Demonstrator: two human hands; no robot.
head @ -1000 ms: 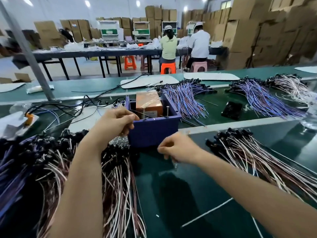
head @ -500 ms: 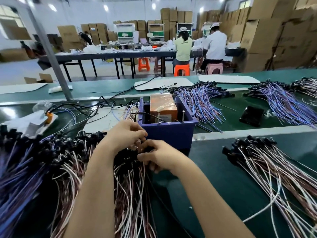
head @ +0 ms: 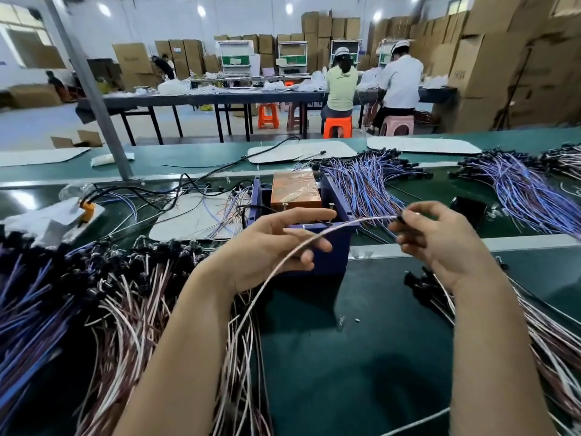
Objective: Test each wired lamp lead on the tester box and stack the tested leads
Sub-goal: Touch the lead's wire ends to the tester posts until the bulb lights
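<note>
pinching black end of lead (head: 364,219) between right hand (head: 440,243) fingertips; wire crosses left hand (head: 267,247) fingers, hold unclear.

A long dark table (head: 188,100) runs across the hall. At its right end two people sit with their backs turned, one in a pale green top (head: 341,88) on an orange stool (head: 338,125), one in white (head: 401,81) on a pink stool (head: 396,124). Another orange stool (head: 268,116) stands under the table. Stacked cardboard boxes (head: 490,58) rise behind it and to its right. A slanted grey pole (head: 91,89) crosses in front of its left end. Nearer than the table, white flat boards (head: 423,144) lie on a green belt (head: 188,160).
</note>
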